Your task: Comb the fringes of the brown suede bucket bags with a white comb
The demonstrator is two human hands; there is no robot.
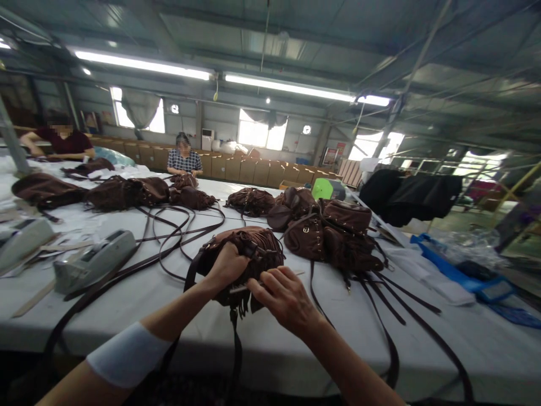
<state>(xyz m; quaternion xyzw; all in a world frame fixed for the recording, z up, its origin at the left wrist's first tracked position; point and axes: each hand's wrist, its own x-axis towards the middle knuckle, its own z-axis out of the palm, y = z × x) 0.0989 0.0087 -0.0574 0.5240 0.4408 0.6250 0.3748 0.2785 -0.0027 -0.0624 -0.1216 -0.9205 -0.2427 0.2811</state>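
Observation:
A brown fringed bag (pixel 253 248) lies on the white table (pixel 177 304) right in front of me. My left hand (pixel 226 268) is closed on the bag's near side, fingers curled into the fringe. My right hand (pixel 285 299) pinches a thin pale stick-like tool (pixel 240 288) against the bag's lower edge, fingers pressed together. The bag's dark strap (pixel 234 349) hangs over the table's front edge. A white band (pixel 127 355) wraps my left forearm.
More brown bags (pixel 333 231) pile to the right, with others (pixel 127 192) at the back left and long straps (pixel 177 237) trailing across the table. Two grey tape dispensers (pixel 95 259) sit left. Blue items (pixel 465 276) lie at right. Two people (pixel 183 155) work at the far end.

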